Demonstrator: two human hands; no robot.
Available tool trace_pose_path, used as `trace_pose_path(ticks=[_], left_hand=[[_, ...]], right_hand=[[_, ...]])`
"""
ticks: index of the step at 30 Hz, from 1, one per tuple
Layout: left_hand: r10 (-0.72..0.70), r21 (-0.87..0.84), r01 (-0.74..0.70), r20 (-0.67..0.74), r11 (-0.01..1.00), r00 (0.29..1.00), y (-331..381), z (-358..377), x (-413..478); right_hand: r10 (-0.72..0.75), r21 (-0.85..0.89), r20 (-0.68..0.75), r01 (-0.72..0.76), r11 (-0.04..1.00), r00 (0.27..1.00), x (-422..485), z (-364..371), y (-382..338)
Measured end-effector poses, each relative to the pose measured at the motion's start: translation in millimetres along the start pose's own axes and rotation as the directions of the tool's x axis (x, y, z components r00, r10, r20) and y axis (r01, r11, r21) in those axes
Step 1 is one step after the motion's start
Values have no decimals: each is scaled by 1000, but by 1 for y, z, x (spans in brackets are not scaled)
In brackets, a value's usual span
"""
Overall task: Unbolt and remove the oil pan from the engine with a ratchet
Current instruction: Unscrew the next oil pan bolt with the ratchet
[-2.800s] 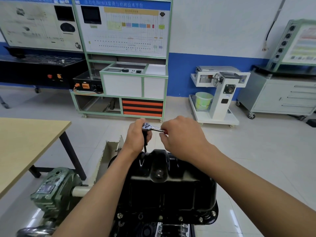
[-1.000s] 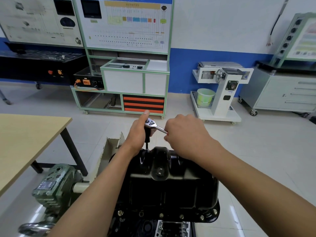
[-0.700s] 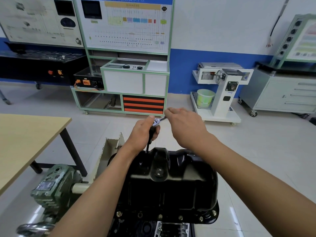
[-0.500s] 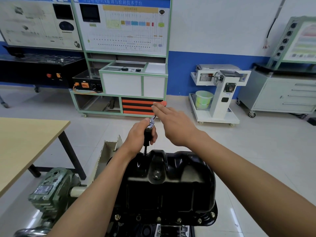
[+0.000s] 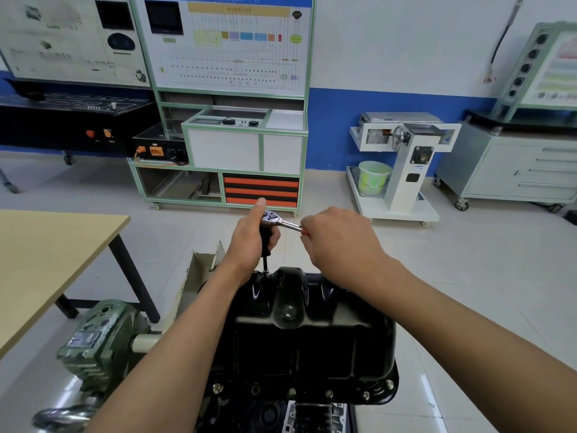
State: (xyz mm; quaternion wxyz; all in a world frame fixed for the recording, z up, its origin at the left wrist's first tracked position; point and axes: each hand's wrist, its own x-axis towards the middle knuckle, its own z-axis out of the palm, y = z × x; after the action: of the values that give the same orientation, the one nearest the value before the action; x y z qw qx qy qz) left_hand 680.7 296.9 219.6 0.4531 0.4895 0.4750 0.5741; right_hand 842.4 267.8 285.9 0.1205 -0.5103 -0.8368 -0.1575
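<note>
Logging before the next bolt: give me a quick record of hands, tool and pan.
ratchet: shaft tip down at the far edge of the oil pan
left hand: grips the upright shaft under the ratchet head, thumb raised
right hand: holds the ratchet handle
oil pan: black, sitting on the engine

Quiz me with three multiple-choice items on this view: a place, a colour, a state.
1. The extension under the ratchet meets the oil pan at: A its far edge; B its near flange; C its drain plug.
2. The oil pan is: A silver; B black; C green.
3. The right hand: A hovers open; B grips the ratchet handle; C rests on the pan.
Answers: 1 A, the extension drops to the far rim; 2 B, glossy black; 3 B, its fingers curl round the handle.
</note>
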Motion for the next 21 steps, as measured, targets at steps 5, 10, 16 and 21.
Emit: trace_pose_path(ticks=[5, 10, 16, 21], left_hand=[[25, 42, -25, 7, 999, 1000, 2, 1, -1], [23, 24, -23, 18, 999, 1000, 3, 2, -2], [20, 33, -24, 115, 999, 993, 1, 1, -4], [48, 105, -70, 200, 992, 979, 2, 4, -6]], right_hand=[[-14, 121, 94, 3, 993, 996, -19, -6, -17], [39, 114, 61, -46, 992, 997, -15, -1, -8], [4, 44, -9, -4, 999, 1000, 5, 12, 16], [-79, 229, -74, 95, 969, 994, 27, 35, 34]])
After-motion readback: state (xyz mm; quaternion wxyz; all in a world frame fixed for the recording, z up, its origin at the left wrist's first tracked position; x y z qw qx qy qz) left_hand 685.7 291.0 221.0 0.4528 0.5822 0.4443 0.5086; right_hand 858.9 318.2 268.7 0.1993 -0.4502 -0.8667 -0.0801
